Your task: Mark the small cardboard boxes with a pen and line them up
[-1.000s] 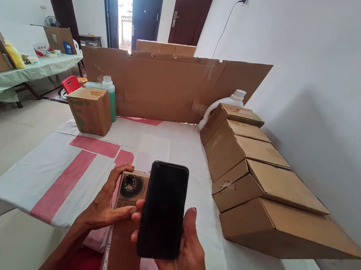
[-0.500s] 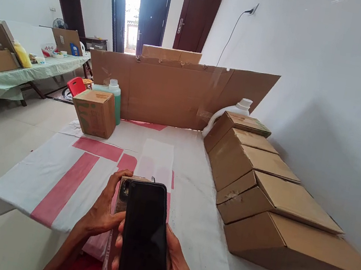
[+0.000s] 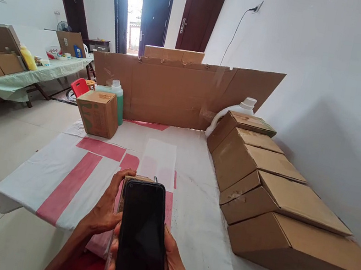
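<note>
A black smartphone (image 3: 143, 235), its screen dark, is held upright in my right hand (image 3: 175, 264), with the thumb along its right edge and fingertips wrapped round its left edge. Behind the phone stands a brown cardboard box (image 3: 140, 178), mostly hidden by it. My left hand (image 3: 108, 208) grips that box at its left side, with fingers over the top corner and the thumb across the near face. A small dark wire loop (image 3: 156, 179) sticks up at the box's top edge.
The table has a white cloth (image 3: 195, 212) with pink patches. A carton (image 3: 98, 113) and a green-liquid bottle (image 3: 119, 101) stand at back left. Stepped cardboard boxes (image 3: 261, 191) line the right side, beside a white jug (image 3: 246, 105). A cardboard panel (image 3: 174, 92) closes the back.
The phone has shifted slightly left against the box, covering the dark round patch that showed near its top left corner. The room has moved slightly right in view. Both hands keep their grip.
</note>
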Demonstrator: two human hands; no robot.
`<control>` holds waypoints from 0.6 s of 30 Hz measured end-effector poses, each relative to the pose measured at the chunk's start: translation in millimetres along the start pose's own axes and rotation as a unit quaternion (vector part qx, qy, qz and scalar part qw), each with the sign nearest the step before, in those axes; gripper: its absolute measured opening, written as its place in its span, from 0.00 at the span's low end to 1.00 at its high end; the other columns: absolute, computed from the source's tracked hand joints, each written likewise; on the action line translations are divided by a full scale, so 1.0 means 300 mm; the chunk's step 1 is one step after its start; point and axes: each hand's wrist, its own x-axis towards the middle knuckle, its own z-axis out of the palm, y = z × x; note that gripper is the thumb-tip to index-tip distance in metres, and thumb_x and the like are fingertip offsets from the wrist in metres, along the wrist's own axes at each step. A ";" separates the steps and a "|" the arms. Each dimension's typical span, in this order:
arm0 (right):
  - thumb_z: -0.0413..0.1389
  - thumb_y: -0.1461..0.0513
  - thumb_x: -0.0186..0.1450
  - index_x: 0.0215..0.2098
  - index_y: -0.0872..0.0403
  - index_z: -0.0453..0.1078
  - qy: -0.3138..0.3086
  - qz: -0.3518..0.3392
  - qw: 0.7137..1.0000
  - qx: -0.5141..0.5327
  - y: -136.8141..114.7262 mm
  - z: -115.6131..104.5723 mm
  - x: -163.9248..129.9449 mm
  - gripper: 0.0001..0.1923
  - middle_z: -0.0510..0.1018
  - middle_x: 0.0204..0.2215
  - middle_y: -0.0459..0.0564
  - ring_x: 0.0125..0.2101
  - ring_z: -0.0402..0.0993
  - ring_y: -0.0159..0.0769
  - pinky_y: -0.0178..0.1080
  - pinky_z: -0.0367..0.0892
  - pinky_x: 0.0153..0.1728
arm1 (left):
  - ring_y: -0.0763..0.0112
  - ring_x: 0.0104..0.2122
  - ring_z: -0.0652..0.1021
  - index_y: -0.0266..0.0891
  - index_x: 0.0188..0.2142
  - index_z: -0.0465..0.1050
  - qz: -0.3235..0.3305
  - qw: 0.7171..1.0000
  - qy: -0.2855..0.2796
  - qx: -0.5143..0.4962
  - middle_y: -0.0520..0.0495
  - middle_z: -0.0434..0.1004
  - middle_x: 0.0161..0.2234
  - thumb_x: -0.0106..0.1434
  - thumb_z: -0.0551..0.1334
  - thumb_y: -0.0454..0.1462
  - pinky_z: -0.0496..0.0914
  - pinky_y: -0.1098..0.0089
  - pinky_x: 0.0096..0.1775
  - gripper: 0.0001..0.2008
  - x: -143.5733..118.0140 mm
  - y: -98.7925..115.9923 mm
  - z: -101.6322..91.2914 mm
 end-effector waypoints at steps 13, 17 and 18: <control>0.52 0.40 0.69 0.48 0.59 0.79 0.044 -0.002 0.999 -0.005 -0.034 0.080 -0.018 0.32 0.84 0.37 0.59 0.35 0.83 0.47 0.48 0.77 0.40 | 0.45 0.65 0.67 0.45 0.67 0.58 0.006 0.999 -0.020 0.044 0.38 0.65 0.65 0.58 0.71 0.43 0.60 0.48 0.67 0.40 0.015 0.008 0.010; 0.52 0.39 0.70 0.49 0.60 0.80 0.081 -0.062 0.994 -0.046 -0.077 0.072 -0.038 0.35 0.85 0.39 0.61 0.36 0.83 0.46 0.47 0.76 0.42 | 0.49 0.67 0.65 0.47 0.66 0.57 0.001 0.997 -0.018 0.078 0.41 0.63 0.66 0.59 0.69 0.39 0.56 0.49 0.69 0.38 0.008 0.011 -0.001; 0.53 0.38 0.69 0.49 0.61 0.80 0.105 -0.085 0.989 -0.064 -0.101 0.060 -0.044 0.35 0.85 0.41 0.62 0.37 0.83 0.46 0.46 0.76 0.43 | 0.48 0.67 0.65 0.47 0.66 0.57 -0.003 0.997 -0.016 0.076 0.41 0.63 0.66 0.60 0.69 0.41 0.56 0.49 0.68 0.37 0.005 0.008 -0.006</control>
